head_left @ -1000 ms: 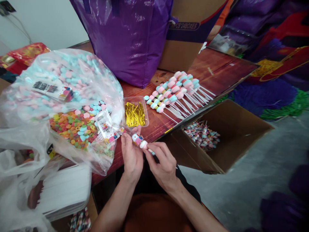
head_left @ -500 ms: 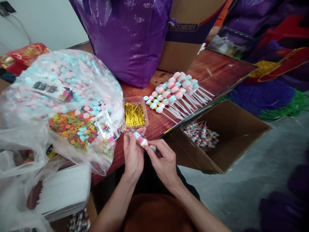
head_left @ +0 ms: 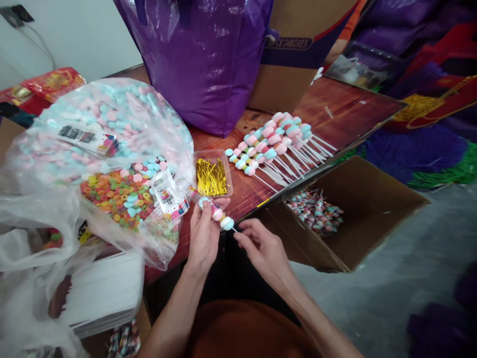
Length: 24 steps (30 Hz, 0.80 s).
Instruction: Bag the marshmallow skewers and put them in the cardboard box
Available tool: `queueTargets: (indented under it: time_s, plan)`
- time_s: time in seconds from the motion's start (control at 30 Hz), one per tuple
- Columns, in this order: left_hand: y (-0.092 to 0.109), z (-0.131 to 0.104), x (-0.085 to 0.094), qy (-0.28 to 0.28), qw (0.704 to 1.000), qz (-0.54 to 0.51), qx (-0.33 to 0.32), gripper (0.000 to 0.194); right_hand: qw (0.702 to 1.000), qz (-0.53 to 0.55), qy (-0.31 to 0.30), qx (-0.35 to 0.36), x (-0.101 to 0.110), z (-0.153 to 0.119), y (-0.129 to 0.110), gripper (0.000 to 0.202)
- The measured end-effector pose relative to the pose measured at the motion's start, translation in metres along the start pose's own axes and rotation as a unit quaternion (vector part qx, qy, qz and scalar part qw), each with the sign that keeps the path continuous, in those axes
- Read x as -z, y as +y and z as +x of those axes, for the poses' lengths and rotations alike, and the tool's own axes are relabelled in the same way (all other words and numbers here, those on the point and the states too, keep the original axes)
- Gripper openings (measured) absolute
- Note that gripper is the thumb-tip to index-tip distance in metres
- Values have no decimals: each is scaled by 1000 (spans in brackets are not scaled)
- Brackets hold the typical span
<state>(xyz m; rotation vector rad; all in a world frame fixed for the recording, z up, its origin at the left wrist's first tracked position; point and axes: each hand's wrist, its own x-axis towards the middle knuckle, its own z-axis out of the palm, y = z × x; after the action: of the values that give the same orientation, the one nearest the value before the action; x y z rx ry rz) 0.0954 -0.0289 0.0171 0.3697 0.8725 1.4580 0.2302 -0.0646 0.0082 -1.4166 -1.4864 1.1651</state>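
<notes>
My left hand (head_left: 204,233) is closed around a candy skewer (head_left: 226,223) with pink, white and pale blue pieces. A clear printed wrapper (head_left: 196,196) covers its upper part, while the lowest candies are bare. At the lower end, my right hand (head_left: 263,248) pinches the thin white stick between thumb and fingertips. Just beyond the left hand is a clear tub (head_left: 228,181) of gold twist ties (head_left: 210,176). Several unwrapped candy skewers (head_left: 276,139) lie side by side on the table, sticks toward the right.
On the left, a big clear bag (head_left: 112,109) holds pastel candies and ring candies (head_left: 115,199), with stacks of printed wrappers (head_left: 169,196) on it. A purple bag (head_left: 201,64) stands behind. An open cardboard box (head_left: 372,214) with wrapped skewers (head_left: 316,214) is at the right, below the table edge.
My right hand has slid down and right from the candies to the stick. The lower candies now show between my hands. The view has shifted slightly.
</notes>
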Motion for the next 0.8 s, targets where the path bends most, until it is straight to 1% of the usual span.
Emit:
queueTargets:
  time_s: [0.1,0.2,0.3,0.37,0.43,0.5,0.63,0.73,0.8]
  plan:
    - [0,-2,-2,-17,1000,12,18,20,997,-63,14,38,-2,-8,2,25]
    - [-6,-6,-6,-22,999,26,31,22,992,-61,64,92,-13,-7,2,20]
    - [-10,-12,-7,-38,997,51,38,25,985,-45,94,135,-24,-1,0,16]
    - [-8,-15,-5,-53,995,65,50,26,983,-32,103,146,-27,2,0,16]
    - [-3,-15,-3,-72,992,74,77,29,983,-23,108,143,-25,3,0,15]
    - [4,-11,1,-78,990,73,91,33,987,-17,99,128,-22,3,2,16]
    - [16,6,6,-36,998,53,24,30,994,-12,52,100,-16,-1,3,19]
    - [18,15,6,-23,999,38,19,28,995,-22,28,96,-15,-2,2,20]
    - [16,15,5,-5,1000,23,9,28,995,-28,21,90,-14,-2,0,21]
